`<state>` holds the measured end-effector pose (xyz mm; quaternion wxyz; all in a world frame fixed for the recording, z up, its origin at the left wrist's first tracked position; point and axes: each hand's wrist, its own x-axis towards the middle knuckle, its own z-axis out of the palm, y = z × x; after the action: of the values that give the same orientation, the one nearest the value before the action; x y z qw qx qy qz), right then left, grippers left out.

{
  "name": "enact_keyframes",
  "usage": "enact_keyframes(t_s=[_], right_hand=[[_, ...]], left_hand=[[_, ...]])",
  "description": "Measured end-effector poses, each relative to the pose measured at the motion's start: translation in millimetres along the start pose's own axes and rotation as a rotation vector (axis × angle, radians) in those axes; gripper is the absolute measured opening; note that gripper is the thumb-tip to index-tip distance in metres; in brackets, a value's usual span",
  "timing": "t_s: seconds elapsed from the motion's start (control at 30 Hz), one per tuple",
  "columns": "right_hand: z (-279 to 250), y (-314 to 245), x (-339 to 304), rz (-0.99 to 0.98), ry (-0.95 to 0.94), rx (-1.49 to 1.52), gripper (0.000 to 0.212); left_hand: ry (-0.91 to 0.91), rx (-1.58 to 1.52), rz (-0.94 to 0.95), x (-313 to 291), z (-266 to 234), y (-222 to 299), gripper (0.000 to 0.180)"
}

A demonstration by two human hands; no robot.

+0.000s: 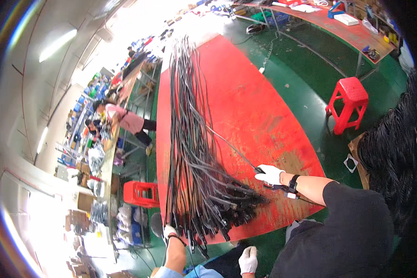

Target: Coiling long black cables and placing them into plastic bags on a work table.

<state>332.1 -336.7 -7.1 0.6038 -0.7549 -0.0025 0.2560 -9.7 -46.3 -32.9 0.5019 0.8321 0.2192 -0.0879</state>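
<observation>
At the table's near left corner, my left hand (170, 230), in a white glove, reaches the edge of a long bundle of black cables (190, 125). Its fingers are too small and covered to read. A dark band circles that wrist. My right hand (248, 261), also gloved, hangs low in front of the table, fingers drawn together and nothing visible in them. The cables fan out at the near end, where connector ends (227, 199) pile up. On the right, a co-worker's gloved hand (269, 175) grips one cable pulled out from the bundle.
The co-worker in a black shirt (338, 231) stands close on my right. The worn red table (255, 106) stretches away ahead. Red stools stand at its left (141, 193) and at the right (347, 104). A black cable heap (394, 153) lies far right; another person (127, 120) works left.
</observation>
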Motion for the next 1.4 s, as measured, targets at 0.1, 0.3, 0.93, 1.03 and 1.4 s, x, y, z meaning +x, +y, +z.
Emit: enact_keyframes(t_s=[0.1,0.3,0.93,1.03,1.4], right_hand=[[-10.2,-2.1,-9.8,-0.314,0.146,-0.416,0.05],[53.2,-15.8,-97.9,-0.379,-0.007,-0.387,0.052],[43.4,-29.4,-153.3,-1.225,0.222,-0.588,0.037],[125.0,-47.7,-157.1,-1.547,-0.342,-0.597,0.033],[264.3,-70.0,-227.3,-1.25,-0.918,-1.224,0.037]], left_hand=[[-0.121,-0.211,0.058,66.1,11.4,74.5,0.026],[-0.176,-0.843,-0.045,169.8,53.1,200.2,0.041],[-0.094,-0.331,0.011,55.7,28.7,172.8,0.038],[-0.052,-0.528,-0.071,-58.7,23.7,95.2,0.03],[0.616,-0.976,0.055,-314.9,-95.0,-4.9,0.027]])
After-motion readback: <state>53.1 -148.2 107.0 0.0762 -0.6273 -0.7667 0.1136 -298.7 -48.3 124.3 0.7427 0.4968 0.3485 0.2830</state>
